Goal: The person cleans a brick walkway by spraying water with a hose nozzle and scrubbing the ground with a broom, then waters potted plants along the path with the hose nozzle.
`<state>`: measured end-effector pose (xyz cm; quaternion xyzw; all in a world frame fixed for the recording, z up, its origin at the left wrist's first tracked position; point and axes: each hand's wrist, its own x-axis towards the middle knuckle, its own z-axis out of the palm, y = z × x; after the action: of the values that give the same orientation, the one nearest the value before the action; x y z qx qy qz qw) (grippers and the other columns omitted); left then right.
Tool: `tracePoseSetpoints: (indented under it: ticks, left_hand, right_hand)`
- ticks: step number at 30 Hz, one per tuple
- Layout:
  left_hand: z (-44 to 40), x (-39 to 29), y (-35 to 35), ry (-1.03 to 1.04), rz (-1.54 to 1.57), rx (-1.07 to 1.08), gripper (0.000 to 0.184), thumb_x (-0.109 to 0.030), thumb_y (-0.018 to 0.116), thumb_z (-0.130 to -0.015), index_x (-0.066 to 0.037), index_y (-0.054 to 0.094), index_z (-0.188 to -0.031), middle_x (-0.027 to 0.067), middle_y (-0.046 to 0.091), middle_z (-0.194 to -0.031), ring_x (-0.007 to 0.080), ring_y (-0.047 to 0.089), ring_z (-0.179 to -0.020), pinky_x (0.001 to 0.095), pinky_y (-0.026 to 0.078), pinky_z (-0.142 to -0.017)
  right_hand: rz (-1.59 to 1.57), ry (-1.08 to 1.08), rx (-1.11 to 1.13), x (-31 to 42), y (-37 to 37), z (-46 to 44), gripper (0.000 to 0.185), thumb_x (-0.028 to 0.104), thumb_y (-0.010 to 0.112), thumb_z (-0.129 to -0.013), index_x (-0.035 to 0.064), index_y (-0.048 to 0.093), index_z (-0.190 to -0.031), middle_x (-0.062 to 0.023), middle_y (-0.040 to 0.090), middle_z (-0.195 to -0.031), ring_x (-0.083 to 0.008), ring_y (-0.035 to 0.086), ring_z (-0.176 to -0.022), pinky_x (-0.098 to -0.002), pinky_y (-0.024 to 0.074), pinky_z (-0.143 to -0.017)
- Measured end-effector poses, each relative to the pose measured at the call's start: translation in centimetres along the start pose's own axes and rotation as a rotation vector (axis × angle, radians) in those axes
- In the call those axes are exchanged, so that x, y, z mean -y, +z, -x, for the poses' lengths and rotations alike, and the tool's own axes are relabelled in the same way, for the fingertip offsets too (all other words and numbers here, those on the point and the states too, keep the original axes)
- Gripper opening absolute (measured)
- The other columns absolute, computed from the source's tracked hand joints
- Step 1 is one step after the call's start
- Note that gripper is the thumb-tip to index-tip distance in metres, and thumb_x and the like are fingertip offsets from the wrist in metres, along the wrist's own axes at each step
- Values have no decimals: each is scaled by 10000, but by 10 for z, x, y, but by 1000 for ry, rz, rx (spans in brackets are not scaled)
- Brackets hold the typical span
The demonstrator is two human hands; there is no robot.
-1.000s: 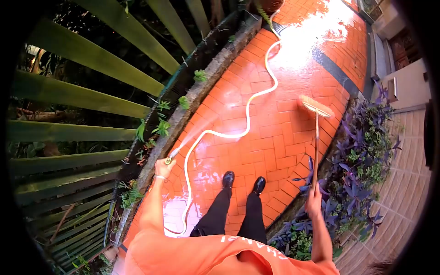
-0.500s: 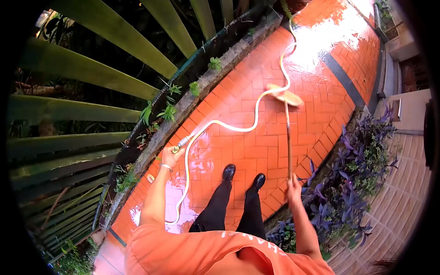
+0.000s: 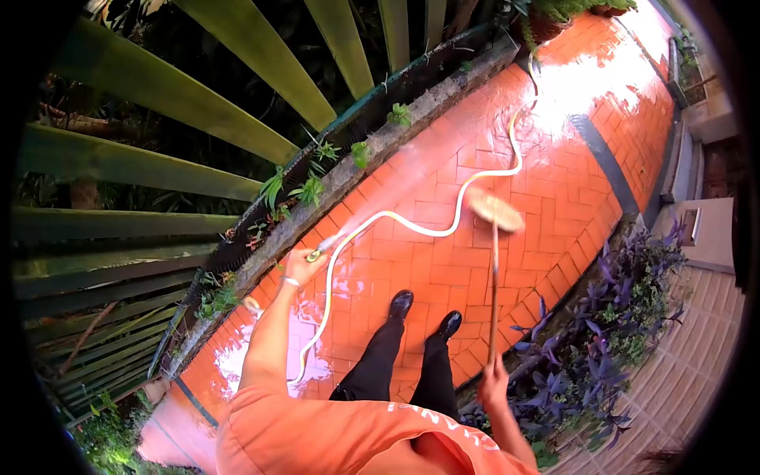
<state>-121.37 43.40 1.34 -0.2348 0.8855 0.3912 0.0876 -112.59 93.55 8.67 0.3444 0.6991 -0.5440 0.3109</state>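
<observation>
Looking down through the head camera, I have my left grip (image 3: 301, 269) closed around the short metallic spray nozzle (image 3: 321, 250) and my right grip (image 3: 492, 384) wrapped around the far end of the long brown wooden handle (image 3: 494, 293). The wide, pale-bristled brush head (image 3: 495, 212) is out over the wet orange herringbone tiles (image 3: 443, 273), just beside a bend of the thin cream-coloured hose (image 3: 434, 233), and that closeness worries me most. The head is blurred, so I judge it is moving; a sweep to my left could run the bristles onto the hose, drag the loop along and tug at the nozzle. I cannot tell whether head and hose already touch. A faint mist fans ahead of the nozzle towards the rough stone kerb (image 3: 435, 107), so a jerk there could throw water off its line. Footing is my next concern: both shiny black shoes (image 3: 401, 304) stand on slick tiles, and the hose trails down to the left of them, where a careless step could tread on it or roll on it. One-handed, so far from the head, the handle could twist if the bristles caught in a joint. Swung wide to my right, it could also snag the purple-leaved plants (image 3: 554, 372), while the white glare (image 3: 586, 87) farther up could hide any unevenness.
</observation>
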Motion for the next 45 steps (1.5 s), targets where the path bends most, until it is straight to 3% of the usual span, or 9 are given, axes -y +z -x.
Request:
tracePoseSetpoints:
  ticks: [4, 6, 9, 12, 16, 18, 21, 28, 45]
  left_hand:
    - [-16, 16, 17, 94, 145, -42, 309, -236, 720, -777, -39, 574, -589, -8, 458, -471, 75, 444, -416, 270, 357, -382]
    - [-16, 8, 3, -202, 314, -25, 282, -228, 708, -794, -51, 593, -606, -15, 483, -480, 69, 458, -393, 237, 352, -348]
    - [-10, 43, -27, -252, 200, -29, 280, -251, 720, -768, -38, 619, -615, 3, 504, -486, 76, 446, -402, 272, 358, -383]
    - [4, 79, -34, -252, 48, -14, 287, -268, 734, -737, -23, 630, -628, 30, 511, -497, 87, 441, -431, 315, 372, -431]
    - [0, 32, -20, -68, -24, -14, 291, -289, 733, -725, -18, 640, -677, 54, 495, -508, 99, 444, -484, 323, 393, -487]
    - [-9, 25, 1, -21, -3, -15, 313, -312, 737, -715, -13, 645, -698, 58, 499, -510, 108, 450, -489, 321, 393, -489]
    - [-15, 72, 16, -352, 101, -44, 327, -331, 722, -721, -8, 676, -710, 98, 558, -540, 135, 521, -520, 343, 433, -531]
    - [16, 68, -41, -427, -184, -91, 364, -391, 727, -681, -33, 703, -745, 149, 639, -626, 240, 641, -599, 392, 487, -606]
    - [77, 157, -18, -399, 105, -192, 375, -401, 747, -676, -33, 707, -736, 109, 612, -559, 151, 599, -546, 356, 451, -537]
  right_hand:
    - [-56, -85, -43, 54, 9, -109, 412, 231, 429, -956, 180, 369, -1361, 18, 338, -478, -92, 350, -321, -261, 298, -284]
    - [-61, -38, -83, 66, -9, -131, 448, 209, 447, -949, 162, 355, -1385, 25, 347, -528, -68, 341, -354, -231, 281, -327]
    - [376, -464, -179, -16, -41, -108, 447, 163, 435, -943, 75, 362, -1375, -87, 574, -735, -209, 526, -501, -320, 437, -473]
    - [625, -443, -207, -36, -35, -1, 488, 95, 461, -884, 29, 366, -1358, -270, 607, -887, -429, 607, -757, -385, 490, -674]
    - [522, -201, -143, -83, -13, 18, 506, 94, 481, -855, 45, 379, -1349, -223, 596, -844, -319, 594, -677, -374, 474, -645]
    - [247, -69, -53, -55, 1, 10, 467, 115, 461, -897, 99, 369, -1355, -77, 501, -650, -181, 501, -477, -307, 417, -440]
    - [-76, 195, -45, 6, 11, 8, 423, 160, 418, -954, 210, 333, -1365, 25, 334, -503, -83, 304, -340, -246, 276, -292]
    - [-127, 275, -32, -6, -21, 10, 309, 201, 443, -964, 178, 447, -1272, 6, 363, -509, -99, 349, -362, -255, 294, -313]
    - [-150, 274, 28, 10, -14, 9, 156, 260, 450, -968, 112, 487, -999, -13, 399, -523, -108, 373, -370, -267, 293, -299]
